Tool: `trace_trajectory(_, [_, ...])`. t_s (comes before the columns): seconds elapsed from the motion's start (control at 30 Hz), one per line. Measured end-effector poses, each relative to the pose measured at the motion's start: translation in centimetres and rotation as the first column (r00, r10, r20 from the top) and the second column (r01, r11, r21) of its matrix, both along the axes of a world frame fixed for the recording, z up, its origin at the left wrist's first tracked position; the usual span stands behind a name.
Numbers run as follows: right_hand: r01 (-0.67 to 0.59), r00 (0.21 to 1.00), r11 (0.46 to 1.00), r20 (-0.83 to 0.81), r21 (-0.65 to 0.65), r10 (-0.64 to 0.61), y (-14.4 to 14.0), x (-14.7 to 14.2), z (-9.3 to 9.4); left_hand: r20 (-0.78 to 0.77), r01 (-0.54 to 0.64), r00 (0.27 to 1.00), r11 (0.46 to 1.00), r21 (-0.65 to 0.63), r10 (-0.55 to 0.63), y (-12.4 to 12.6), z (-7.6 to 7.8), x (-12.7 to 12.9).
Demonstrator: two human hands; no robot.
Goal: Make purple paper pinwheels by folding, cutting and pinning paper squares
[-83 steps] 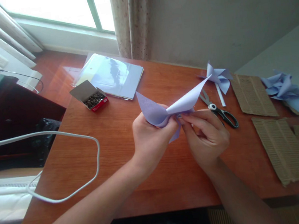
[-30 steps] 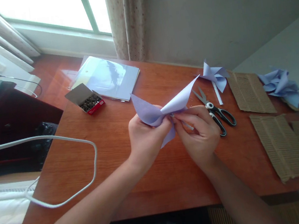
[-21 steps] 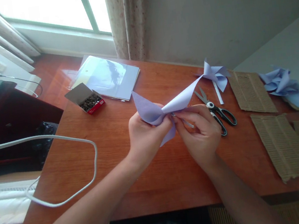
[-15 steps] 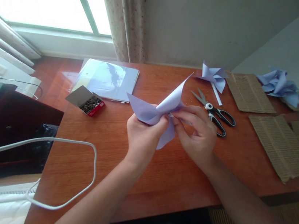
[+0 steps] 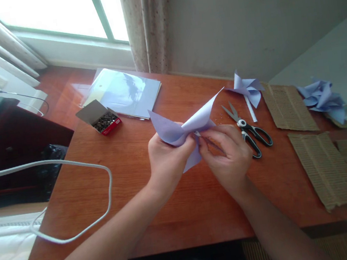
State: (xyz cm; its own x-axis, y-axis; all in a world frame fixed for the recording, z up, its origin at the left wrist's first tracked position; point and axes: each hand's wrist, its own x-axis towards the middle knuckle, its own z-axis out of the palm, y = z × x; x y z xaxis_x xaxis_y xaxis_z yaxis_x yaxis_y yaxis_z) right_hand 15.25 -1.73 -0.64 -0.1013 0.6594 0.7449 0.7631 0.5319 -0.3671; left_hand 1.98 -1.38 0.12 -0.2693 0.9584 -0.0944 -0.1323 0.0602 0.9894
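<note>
A lavender paper pinwheel [image 5: 202,115] is held over the middle of the wooden table, its curled blades spreading up and down. My left hand [image 5: 169,154] is closed around its left side, with the thumb pressed near the centre. At that centre, the fingertips of my right hand [image 5: 227,148] are pinched at a small whitish piece [image 5: 197,134], too small to name. What lies behind the fingers is hidden. Right of my right hand lie scissors [image 5: 243,124] with black and white handles, blades apart.
A finished-looking pinwheel on a white paper stick [image 5: 250,109] lies beyond the scissors. Cardboard pieces [image 5: 327,169] and more folded lavender paper [image 5: 322,97] are at the right. An open box of small metal pins [image 5: 107,122], a plastic-covered folder [image 5: 126,91] and a white cable [image 5: 110,185] are on the left.
The pinwheel has tilted very slightly in my hands, and my right fingers have shifted a little at its centre. Both hands keep their hold.
</note>
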Motion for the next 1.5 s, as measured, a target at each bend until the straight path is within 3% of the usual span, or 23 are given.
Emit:
trace_trajectory(0.87, [-0.086,0.988,0.981,-0.14,-0.174,0.062,-0.1,0.1,0.8,0.067,-0.025,0.997,1.0,0.018,0.024,-0.4,-0.9,0.6])
trace_trajectory(1.5, [-0.099,0.983,0.974,-0.17,-0.205,0.064,-0.2,0.2,1.0,-0.022,-0.041,0.999,0.998,0.052,0.042,-0.4,-0.8,0.5])
